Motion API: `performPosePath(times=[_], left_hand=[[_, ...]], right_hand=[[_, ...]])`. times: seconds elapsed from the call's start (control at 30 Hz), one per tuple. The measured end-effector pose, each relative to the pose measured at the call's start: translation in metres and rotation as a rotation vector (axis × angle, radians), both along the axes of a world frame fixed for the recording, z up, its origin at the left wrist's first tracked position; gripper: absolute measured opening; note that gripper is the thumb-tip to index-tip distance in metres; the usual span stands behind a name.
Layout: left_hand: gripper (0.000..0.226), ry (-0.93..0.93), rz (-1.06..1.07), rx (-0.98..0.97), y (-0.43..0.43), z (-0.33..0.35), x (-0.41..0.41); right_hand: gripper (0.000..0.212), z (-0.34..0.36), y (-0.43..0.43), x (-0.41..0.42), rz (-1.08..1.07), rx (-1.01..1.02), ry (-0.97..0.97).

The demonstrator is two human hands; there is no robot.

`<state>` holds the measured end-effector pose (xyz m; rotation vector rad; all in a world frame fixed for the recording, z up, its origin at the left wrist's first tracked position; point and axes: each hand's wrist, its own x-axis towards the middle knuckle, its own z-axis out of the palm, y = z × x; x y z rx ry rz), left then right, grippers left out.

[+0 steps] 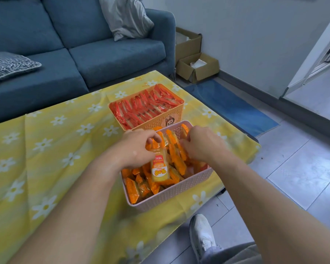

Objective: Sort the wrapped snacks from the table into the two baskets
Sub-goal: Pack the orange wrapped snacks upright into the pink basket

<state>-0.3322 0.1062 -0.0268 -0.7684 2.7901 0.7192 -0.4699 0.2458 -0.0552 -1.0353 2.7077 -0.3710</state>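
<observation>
Sorting appears nearly complete: no snacks left on the cloth, red packs fill the far basket, orange packs the near basket, where left hand pinches one pack, right hand fingers curled among packs, grip unclear.

One wrapper is giving us something to read: the orange-and-yellow snack packet lying on top of the pile in the pink basket is facing the camera upside down. On its red band, white digits are showing, looking like "1510" as they stand inverted, though the last characters are staying blurry. Below that, toward six o'clock, a line of white capitals is running across an orange strip, too soft to spell out. Further toward six o'clock, red stylised characters are sitting on the yellow panel, not legible either. The orange basket at twelve o'clock is carrying only a cartoon animal sticker, no lettering.
</observation>
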Motion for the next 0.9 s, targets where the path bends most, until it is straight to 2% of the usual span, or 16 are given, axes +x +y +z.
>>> performPosePath(times=[0.1,0.2,0.27,0.3,0.4,0.5,0.6,0.73,0.8,0.83,0.9], left_hand=[[0.036,0.056,0.036,0.025,0.0,0.001,0.001],[0.044,0.078,0.011,0.053,0.002,-0.002,0.0],[0.046,0.099,0.012,0.086,0.003,-0.002,0.0],[0.044,0.112,0.02,0.106,0.002,0.0,0.001],[0.03,0.167,0.035,0.183,-0.004,0.01,0.005],[0.016,0.265,0.106,0.319,-0.01,0.023,0.013],[0.014,0.402,0.25,0.483,-0.011,0.029,0.015],[0.013,0.488,0.368,0.649,-0.003,0.028,0.005],[0.014,0.496,0.387,0.673,0.004,0.025,-0.001],[0.015,0.502,0.389,0.678,0.008,0.023,-0.005],[0.019,0.516,0.392,0.712,0.018,0.021,-0.011]], right_hand=[[0.026,0.01,0.008,-0.009,-0.049,-0.121,-0.001],[0.02,0.023,0.017,-0.01,0.022,-0.202,-0.086],[0.017,0.026,0.02,-0.001,0.132,-0.098,-0.17],[0.025,0.025,0.019,0.005,0.171,-0.008,-0.163],[0.047,0.02,0.011,0.019,0.219,0.197,-0.026],[0.046,0.017,0.006,0.023,0.252,0.258,0.021],[0.029,0.018,0.012,0.011,0.256,0.124,-0.168],[0.025,0.036,0.029,-0.009,0.062,-0.305,-0.336],[0.031,0.043,0.034,-0.011,0.169,-0.425,-0.471],[0.036,0.045,0.034,-0.009,0.248,-0.422,-0.491],[0.045,0.044,0.033,-0.003,0.339,-0.369,-0.408]])
